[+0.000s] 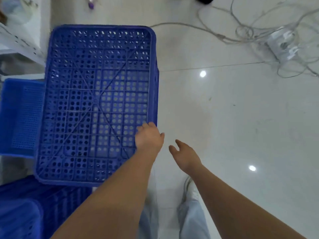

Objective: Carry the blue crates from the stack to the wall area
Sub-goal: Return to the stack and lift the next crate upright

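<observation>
The left hand [148,137] rests, fingers curled, on the near right edge of the upside-down blue crate [96,102]; whether it grips is unclear. The right hand [185,156] hangs empty, fingers spread, over bare white floor tiles [233,118]. Tangled white cables [259,35] lie far right

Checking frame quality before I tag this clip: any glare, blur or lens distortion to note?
Head view: two bright glare spots from ceiling lights on the glossy floor; the big blue crate is fairly sharp in the middle; corners go soft, the lower-left crates and white cables blurred; wide-angle bowing curves the crate's edges; left hand and right hand slightly smeared; soft, even light.
</observation>
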`<action>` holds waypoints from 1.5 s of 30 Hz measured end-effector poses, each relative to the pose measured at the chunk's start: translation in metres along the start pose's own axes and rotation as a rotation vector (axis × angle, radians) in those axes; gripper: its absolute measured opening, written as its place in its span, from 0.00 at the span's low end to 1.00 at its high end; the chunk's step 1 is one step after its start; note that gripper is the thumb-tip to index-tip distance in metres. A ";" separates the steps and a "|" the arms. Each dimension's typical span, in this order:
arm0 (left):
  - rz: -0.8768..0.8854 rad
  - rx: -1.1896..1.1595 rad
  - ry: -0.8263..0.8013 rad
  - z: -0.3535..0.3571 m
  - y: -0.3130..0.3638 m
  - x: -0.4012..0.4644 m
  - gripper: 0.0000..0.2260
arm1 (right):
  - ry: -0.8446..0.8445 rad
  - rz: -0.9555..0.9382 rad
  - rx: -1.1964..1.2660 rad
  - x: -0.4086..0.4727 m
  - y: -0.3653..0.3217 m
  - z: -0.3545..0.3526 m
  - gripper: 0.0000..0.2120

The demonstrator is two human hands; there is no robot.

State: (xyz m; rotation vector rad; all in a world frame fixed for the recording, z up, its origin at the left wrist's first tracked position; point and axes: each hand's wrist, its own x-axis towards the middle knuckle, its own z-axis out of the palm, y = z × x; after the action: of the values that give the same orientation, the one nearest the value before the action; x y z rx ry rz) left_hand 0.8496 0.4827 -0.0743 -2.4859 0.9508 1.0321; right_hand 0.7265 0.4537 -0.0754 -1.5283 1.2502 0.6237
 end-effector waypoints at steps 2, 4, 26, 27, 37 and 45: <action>-0.094 -0.055 0.056 0.008 0.009 0.011 0.27 | 0.001 0.022 0.056 0.005 0.019 -0.002 0.28; -0.135 -0.062 0.101 0.011 0.013 0.020 0.26 | 0.008 0.042 0.099 0.009 0.036 -0.006 0.28; 0.076 -0.156 0.101 0.021 0.148 -0.064 0.28 | 0.106 0.305 0.199 0.006 0.148 -0.088 0.26; 0.091 -0.185 0.106 0.014 0.152 -0.074 0.28 | 0.113 0.323 0.196 0.003 0.155 -0.094 0.26; 0.107 -0.521 0.228 -0.041 0.111 -0.113 0.31 | 0.268 0.375 0.360 0.003 0.167 -0.127 0.30; 0.191 -0.643 0.349 -0.044 0.055 -0.117 0.20 | 0.193 0.366 0.656 0.020 0.135 -0.124 0.35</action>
State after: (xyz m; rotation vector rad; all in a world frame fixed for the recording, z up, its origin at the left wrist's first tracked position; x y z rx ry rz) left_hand 0.7745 0.4755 0.0393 -3.2388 1.1044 1.1190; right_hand 0.5832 0.3399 -0.1008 -0.8323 1.6940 0.2462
